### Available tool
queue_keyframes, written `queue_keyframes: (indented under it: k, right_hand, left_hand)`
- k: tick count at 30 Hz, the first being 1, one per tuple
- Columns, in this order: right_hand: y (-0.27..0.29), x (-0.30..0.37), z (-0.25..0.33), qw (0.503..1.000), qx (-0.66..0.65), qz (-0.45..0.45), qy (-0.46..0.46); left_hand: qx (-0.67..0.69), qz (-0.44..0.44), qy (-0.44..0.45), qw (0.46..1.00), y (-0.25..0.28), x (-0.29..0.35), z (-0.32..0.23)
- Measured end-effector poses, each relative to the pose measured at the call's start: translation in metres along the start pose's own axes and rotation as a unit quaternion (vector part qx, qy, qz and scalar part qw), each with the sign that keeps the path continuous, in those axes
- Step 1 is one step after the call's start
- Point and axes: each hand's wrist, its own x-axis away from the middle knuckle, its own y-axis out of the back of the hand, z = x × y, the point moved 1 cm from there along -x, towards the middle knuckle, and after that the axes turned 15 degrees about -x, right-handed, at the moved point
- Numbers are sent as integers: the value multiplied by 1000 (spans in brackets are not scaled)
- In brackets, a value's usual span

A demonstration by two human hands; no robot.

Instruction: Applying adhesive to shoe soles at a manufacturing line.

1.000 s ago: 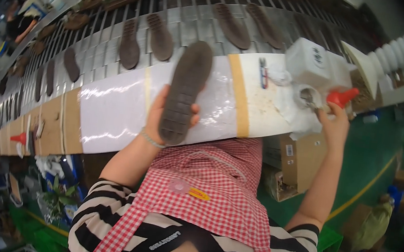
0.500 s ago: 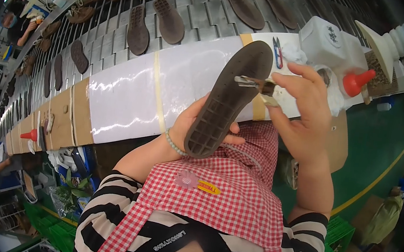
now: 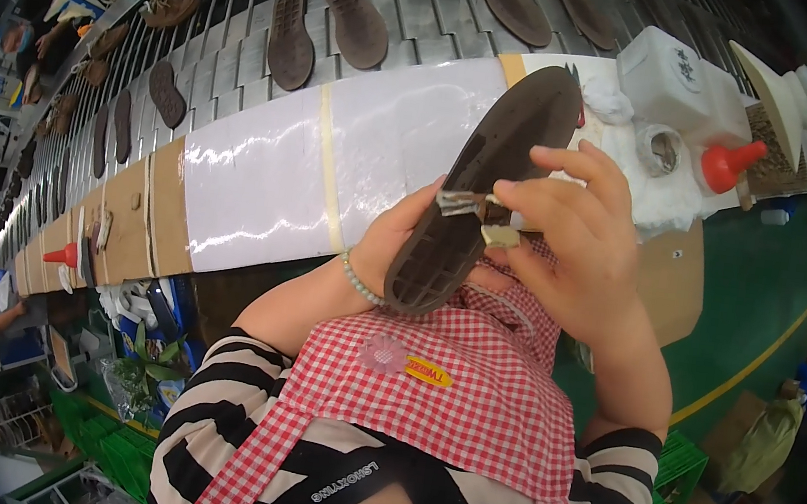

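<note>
A dark brown shoe sole [image 3: 498, 138] is in my left hand [image 3: 406, 232], tilted up in front of me with its gridded hollows facing me. My left fingers wrap behind its lower half. My right hand [image 3: 581, 239] pinches a small metal tool with cream-coloured grips [image 3: 500, 236] between thumb and fingers. The tool's shiny tip [image 3: 458, 203] is over the middle of the sole; whether it touches cannot be made out. Behind the sole's upper end, a pair of thread snips [image 3: 581, 115] is mostly hidden.
More soles [image 3: 355, 24] lie on the slatted metal conveyor [image 3: 421, 28] beyond the white-covered bench edge [image 3: 264, 154]. At right stand a white plastic jug [image 3: 657, 77], an open jar [image 3: 660, 151], white wadding [image 3: 652, 197] and a red cone-tipped bottle [image 3: 731, 166]. People work at far left.
The sole has shifted slightly right in my left hand. My right hand has brought the metal tool lower and left along the sole. The sole now covers most of the snips.
</note>
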Motion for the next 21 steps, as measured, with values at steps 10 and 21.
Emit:
queue_keyframes:
  k: [10,21]
  right_hand:
    - [-23,11,16,997,-59,42,5]
    - [-22,12,22,989,-85,111,42]
  left_hand:
    - [-21,-55,-63,996,-10,-13,-6]
    - [-20,-39,-61,997,3,-24,-7]
